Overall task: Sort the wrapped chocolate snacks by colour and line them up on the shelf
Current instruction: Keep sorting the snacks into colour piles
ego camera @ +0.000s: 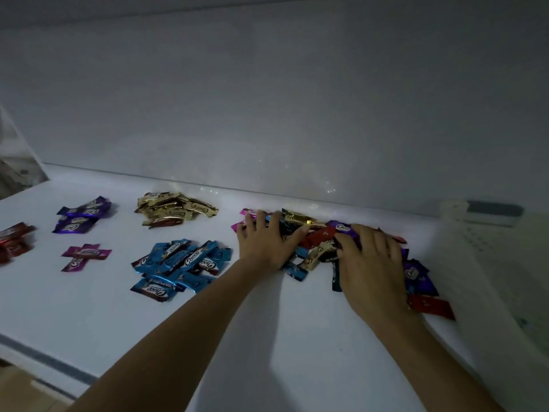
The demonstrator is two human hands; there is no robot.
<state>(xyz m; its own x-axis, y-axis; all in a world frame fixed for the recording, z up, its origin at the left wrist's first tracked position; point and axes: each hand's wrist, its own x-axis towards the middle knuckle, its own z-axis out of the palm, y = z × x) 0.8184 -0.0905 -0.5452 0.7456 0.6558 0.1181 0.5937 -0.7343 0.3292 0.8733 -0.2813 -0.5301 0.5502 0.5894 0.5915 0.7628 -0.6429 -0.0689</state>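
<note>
A mixed heap of wrapped snacks (319, 236) in red, gold, purple, blue and pink lies at the right of the white shelf (89, 316). My left hand (266, 240) rests flat on the heap's left side, fingers spread. My right hand (372, 263) lies palm down on its right side. Sorted groups lie to the left: a blue pile (181, 264), a gold pile (175, 208), a purple pile (83, 214), two pink snacks (84, 255) and red snacks (15, 240) at the left edge.
The shelf's white back wall (267, 99) rises just behind the piles. A pale perforated side panel (490, 248) bounds the shelf on the right. The shelf's front edge (44, 361) runs across the lower left. The light is dim.
</note>
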